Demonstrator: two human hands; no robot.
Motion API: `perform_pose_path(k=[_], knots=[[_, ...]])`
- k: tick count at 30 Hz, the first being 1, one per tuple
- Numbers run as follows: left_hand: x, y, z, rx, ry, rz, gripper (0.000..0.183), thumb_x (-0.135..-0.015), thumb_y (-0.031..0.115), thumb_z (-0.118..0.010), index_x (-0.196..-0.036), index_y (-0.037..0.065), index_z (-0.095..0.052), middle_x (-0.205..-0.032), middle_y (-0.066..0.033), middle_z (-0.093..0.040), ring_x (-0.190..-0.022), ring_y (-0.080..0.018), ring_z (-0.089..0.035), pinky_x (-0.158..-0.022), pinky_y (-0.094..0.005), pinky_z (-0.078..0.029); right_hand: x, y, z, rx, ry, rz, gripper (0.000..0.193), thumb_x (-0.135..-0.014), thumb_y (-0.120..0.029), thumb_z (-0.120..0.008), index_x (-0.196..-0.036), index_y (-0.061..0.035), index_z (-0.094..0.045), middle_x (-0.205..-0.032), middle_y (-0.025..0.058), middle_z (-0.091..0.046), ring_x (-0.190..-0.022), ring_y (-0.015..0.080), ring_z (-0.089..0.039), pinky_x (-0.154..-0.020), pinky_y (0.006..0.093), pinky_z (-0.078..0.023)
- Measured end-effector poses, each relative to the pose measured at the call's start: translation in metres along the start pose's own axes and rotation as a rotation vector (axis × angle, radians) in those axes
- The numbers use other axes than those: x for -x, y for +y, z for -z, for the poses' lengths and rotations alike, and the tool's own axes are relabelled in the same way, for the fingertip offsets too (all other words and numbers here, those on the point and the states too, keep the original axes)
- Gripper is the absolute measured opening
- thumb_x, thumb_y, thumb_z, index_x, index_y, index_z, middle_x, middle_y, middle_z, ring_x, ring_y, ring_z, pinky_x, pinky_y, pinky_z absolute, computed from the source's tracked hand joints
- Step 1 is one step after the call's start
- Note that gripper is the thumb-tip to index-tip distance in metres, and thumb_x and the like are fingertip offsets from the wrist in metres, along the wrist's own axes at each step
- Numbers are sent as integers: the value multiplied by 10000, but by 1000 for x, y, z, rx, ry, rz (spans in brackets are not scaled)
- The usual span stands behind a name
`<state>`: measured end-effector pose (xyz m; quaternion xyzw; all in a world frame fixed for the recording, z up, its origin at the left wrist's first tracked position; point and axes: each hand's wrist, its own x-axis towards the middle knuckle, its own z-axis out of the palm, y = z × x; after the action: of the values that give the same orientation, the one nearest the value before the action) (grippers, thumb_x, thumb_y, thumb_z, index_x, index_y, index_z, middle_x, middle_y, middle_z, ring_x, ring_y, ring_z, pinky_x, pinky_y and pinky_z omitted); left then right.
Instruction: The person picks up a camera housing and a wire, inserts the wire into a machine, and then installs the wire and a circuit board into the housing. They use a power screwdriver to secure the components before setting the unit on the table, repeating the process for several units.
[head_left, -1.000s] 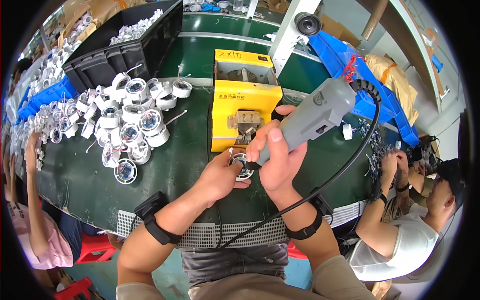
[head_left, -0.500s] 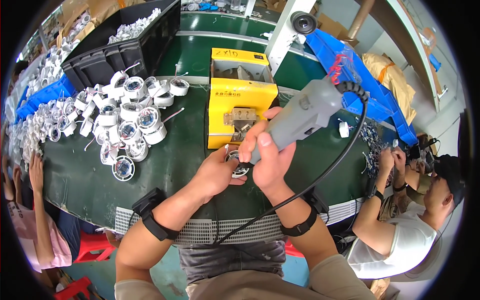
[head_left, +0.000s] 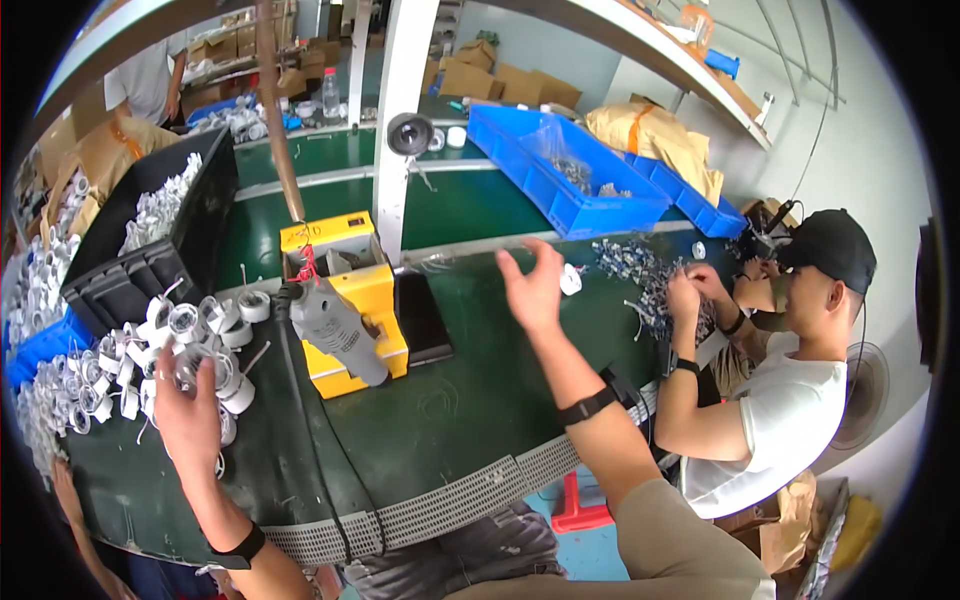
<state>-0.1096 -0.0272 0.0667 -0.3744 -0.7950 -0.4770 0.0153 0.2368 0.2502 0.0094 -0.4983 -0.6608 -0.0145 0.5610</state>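
My left hand (head_left: 190, 415) is at the pile of white round plastic housings (head_left: 238, 395) on the left, thumb and fingers apart; a housing shows just behind the fingertips. My right hand (head_left: 537, 290) hovers over the green table with fingers spread and nothing in them. Beside it lies a single white round part (head_left: 570, 280). A grey electric screwdriver (head_left: 340, 325) hangs by red cord, out of both hands, in front of the yellow screw feeder (head_left: 330, 378).
A black crate (head_left: 150, 265) of white parts stands far left, a blue bin (head_left: 600, 212) far right. A flat black object (head_left: 425, 315) lies beside the feeder. Small wired boards (head_left: 640, 275) are heaped near a person in a black cap (head_left: 770, 420). A white post (head_left: 400, 150) rises behind.
My right hand has let go of the screwdriver and moved right. My left hand has gone from the housing under the screwdriver to the pile. The view has swung right.
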Motion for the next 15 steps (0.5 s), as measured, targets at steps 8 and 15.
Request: perform_pose_path(k=[8, 15], knots=[[-7, -8, -6, -5, 288, -51, 252, -817, 191, -686, -978, 15, -606, -890, -134, -610, -628, -165, -583, -598, -306, -463, -2, 81, 28, 467, -106, -252, 325, -745, -153, -670, -1055, -156, -573, -1075, 124, -559, -1034, 336, -541, -841, 470, -462], [23, 26, -24, 258, -1453, -277, 351, -874, 298, -654, -653, 25, -641, -536, -35, -575, -591, -83, -582, -533, -240, -439, 22, -77, 48, -282, -145, 134, 237, -713, -21, -694, -938, -43, -619, -872, 130, -623, -739, 291, -612, -674, 347, -497]])
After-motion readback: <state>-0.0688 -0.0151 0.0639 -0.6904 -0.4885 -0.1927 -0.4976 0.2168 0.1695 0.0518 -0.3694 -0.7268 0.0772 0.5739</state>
